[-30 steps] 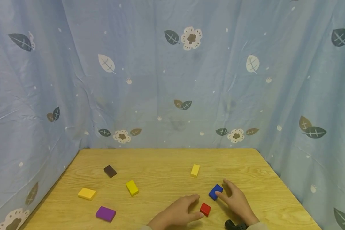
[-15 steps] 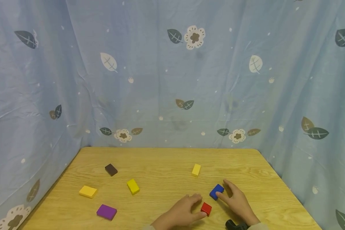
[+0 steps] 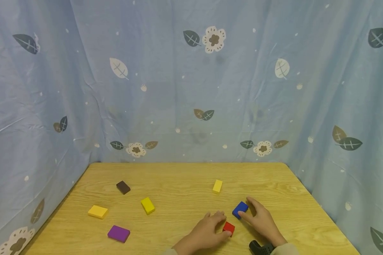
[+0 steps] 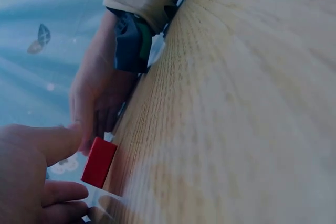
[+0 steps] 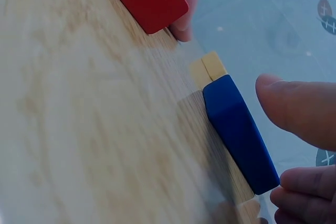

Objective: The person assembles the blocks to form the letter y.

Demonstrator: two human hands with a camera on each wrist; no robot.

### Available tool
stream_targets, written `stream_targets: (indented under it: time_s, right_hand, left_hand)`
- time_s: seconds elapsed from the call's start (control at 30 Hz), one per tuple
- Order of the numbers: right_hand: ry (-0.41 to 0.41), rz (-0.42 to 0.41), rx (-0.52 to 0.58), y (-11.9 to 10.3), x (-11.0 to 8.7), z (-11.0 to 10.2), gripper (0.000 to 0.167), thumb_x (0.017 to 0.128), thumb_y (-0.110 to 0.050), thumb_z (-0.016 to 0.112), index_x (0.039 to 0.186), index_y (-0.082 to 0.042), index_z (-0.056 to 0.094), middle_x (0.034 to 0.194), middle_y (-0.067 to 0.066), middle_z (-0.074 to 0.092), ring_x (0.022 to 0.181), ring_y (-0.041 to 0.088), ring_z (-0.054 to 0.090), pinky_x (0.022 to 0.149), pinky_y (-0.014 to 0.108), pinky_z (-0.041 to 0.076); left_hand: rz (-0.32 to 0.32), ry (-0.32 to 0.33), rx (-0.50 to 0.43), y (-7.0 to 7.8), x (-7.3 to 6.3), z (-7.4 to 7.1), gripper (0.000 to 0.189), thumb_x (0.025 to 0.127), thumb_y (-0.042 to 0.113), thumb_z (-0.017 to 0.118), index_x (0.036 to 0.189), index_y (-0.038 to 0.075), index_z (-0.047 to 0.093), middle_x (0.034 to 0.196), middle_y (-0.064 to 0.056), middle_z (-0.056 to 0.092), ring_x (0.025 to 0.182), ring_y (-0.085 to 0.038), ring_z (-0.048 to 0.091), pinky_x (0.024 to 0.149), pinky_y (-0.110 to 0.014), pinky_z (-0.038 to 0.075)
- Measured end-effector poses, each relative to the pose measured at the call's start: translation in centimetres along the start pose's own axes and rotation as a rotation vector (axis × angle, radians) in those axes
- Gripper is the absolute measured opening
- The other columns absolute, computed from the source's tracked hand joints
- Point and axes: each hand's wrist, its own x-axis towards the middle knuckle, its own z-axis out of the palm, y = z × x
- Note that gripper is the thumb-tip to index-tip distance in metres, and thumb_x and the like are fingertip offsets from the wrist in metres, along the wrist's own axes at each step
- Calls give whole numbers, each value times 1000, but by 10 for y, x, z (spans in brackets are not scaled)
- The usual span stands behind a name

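A red block (image 3: 228, 227) lies near the front right of the wooden table, and my left hand (image 3: 206, 232) reaches around it with fingers and thumb spread. The thumb overlaps the block's near edge in the head view; the left wrist view shows a gap between thumb and red block (image 4: 99, 163). Just beyond lies a blue block (image 3: 240, 209), beside my right hand (image 3: 262, 221). In the right wrist view, that thumb stands off the blue block (image 5: 241, 129), while the other fingertips come right at its end. Neither hand's fingers are curled around a block.
A pale yellow block (image 3: 217, 186) lies farther back. On the left are a dark brown block (image 3: 123, 187), a yellow block (image 3: 148, 205), an orange-yellow block (image 3: 98, 211) and a purple block (image 3: 118, 233). A blue patterned curtain (image 3: 191, 88) surrounds the table.
My left hand has moved right, bringing its thumb and fingers closer about the red block. The right hand stays beside the blue block, and the head view shifts slightly.
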Motion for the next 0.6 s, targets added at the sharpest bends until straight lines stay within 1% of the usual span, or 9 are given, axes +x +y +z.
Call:
stream_targets:
  time_s: [0.2,0.43,0.6]
  right_hand:
    - [11,-7,-6,0,-1,2,84,83,-52,67,141,2,40,141,26,44,130,46,39,104,61,34]
    - [18,-34,-11,-1,1,3,82,83,-50,67,139,4,41,139,26,46,129,46,41,103,61,35]
    - [27,-50,-18,0,1,4,81,82,-48,69,138,4,43,137,26,49,127,45,43,103,60,37]
  left_hand:
    - [15,16,20,2,1,4,59,91,57,51,130,14,57,143,-6,48,135,-22,42,113,-50,30]
    - [52,39,83,0,3,8,56,90,53,55,129,13,58,142,-6,49,135,-24,42,110,-54,32]
    - [48,62,95,0,4,11,56,89,54,57,128,14,59,141,-6,50,134,-24,44,109,-54,33]
